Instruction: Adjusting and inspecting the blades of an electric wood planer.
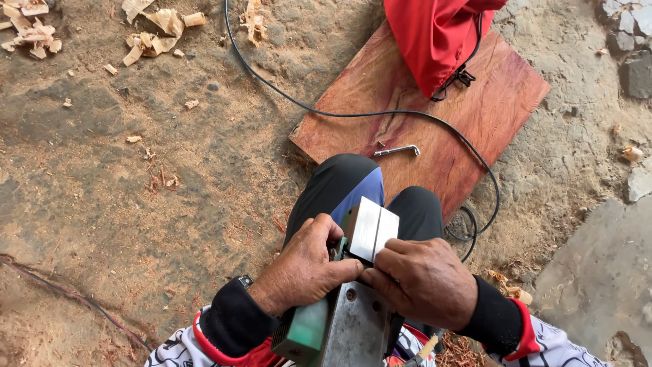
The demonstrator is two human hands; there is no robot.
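An electric planer (343, 319) lies upside down on my lap, its grey metal sole plate facing up and its green body to the left. My left hand (307, 266) grips the planer's left side near the front shoe (370, 228). My right hand (424, 278) presses on the right side at the gap between the two sole plates, fingers curled over it. The fingertips of both hands meet at the middle of the planer. My knees in dark trousers (339, 183) show beyond it.
A reddish wooden board (489, 109) lies on the dirt ahead, with a small metal L-shaped wrench (397, 150) and a red cloth bag (435, 37) on it. A black power cord (380, 113) loops across the board. Wood chips (156, 34) litter the ground at upper left.
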